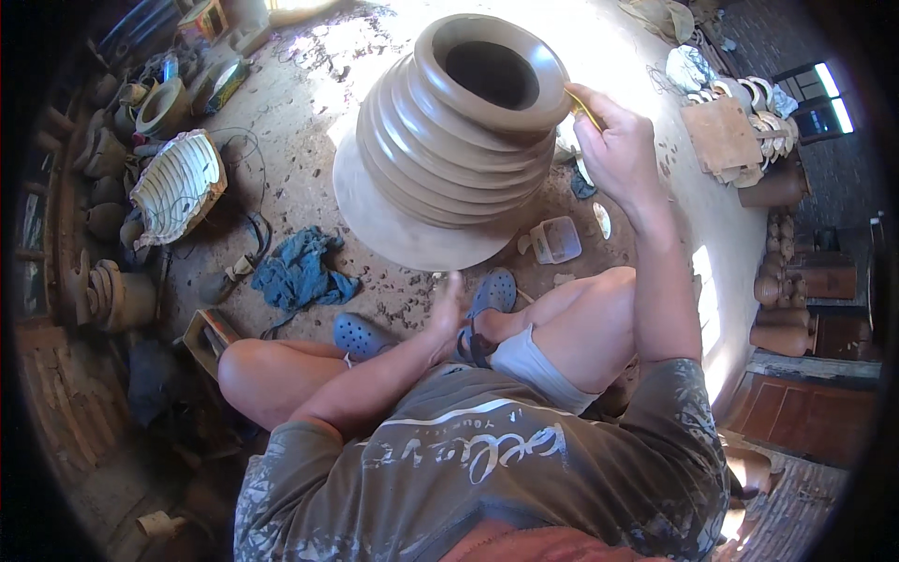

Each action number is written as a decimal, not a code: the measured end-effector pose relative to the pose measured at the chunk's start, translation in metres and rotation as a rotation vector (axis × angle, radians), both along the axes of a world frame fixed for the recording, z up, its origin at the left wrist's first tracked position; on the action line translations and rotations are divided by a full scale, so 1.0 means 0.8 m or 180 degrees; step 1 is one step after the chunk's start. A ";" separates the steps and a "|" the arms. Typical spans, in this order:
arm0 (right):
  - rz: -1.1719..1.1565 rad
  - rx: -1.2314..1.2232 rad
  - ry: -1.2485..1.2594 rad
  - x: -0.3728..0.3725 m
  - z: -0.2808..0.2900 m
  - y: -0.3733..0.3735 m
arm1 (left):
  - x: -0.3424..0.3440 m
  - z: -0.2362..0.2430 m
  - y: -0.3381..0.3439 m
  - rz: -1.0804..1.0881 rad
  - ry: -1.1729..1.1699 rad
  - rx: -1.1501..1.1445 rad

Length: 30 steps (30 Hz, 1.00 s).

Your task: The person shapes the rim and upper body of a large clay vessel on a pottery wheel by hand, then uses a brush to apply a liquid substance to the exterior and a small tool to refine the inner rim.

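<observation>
A large wet clay pot [449, 140] with ridged sides and a wide dark mouth stands on a round potter's wheel [412, 244] in front of me. My right hand [616, 145] is at the right side of the pot's rim. Its fingers pinch a thin yellow strip-like tool [585, 110], whose tip is close to the rim's outer edge; I cannot tell if they touch. Lower down, my left hand [449, 307] is at the wheel's near edge, seen edge-on with fingers stretched toward it and nothing visible in them.
Between wheel and shoes lies a blue cloth [304, 270]. A clear plastic tub [556, 241] sits right of the wheel. A ribbed pale mould [183, 183] and a rounded basin [161, 108] stand at left. Stacked clay pieces [749, 117] and pots [785, 295] line the right.
</observation>
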State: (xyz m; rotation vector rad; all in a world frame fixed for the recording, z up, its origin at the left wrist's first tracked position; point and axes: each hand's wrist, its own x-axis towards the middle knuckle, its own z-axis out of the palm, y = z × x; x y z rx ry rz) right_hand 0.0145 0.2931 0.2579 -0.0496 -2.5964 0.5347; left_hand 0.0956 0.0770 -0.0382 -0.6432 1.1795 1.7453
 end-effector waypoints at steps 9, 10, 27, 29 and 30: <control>0.0134 0.0049 0.0187 -0.003 0.003 -0.006 | -0.117 -0.054 -0.033 0.1536 0.1327 -0.1130; 0.0194 0.0116 0.0173 -0.009 0.003 -0.010 | -0.065 -0.088 -0.011 0.1728 0.1347 -0.1073; 0.0051 0.0129 0.0079 -0.008 0.002 -0.013 | 0.021 -0.047 -0.003 -0.1131 -0.0096 0.0375; -0.0007 0.0144 0.0090 -0.008 0.002 -0.003 | -0.009 -0.006 -0.005 0.0166 0.0393 -0.0013; 0.0005 0.0145 0.0103 -0.010 0.004 -0.003 | -0.036 0.010 -0.008 0.0847 0.0638 -0.0208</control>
